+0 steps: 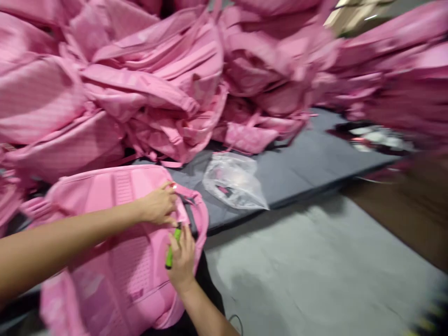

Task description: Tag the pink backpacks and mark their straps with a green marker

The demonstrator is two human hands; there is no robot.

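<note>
A pink backpack [131,247] lies with its padded, mesh-patterned back panel facing up at the near edge of the table. My left hand [159,205] reaches across it, fingers closed on the pink fabric near the base of a strap. Just below, my right hand [182,259] grips a slim green-and-black handheld tool [173,247]. Its upper end meets the fabric beside my left fingers; blur hides what kind of tool it is. A pink strap [202,219] loops out past the right hand.
Heaped pink backpacks [150,84] fill the back of the grey-covered table [297,172]. A clear plastic bag [236,179] with small dark and pink bits lies right of my hands. More pink bags [402,79] are stacked at right. Grey floor [297,266] shows below the table edge.
</note>
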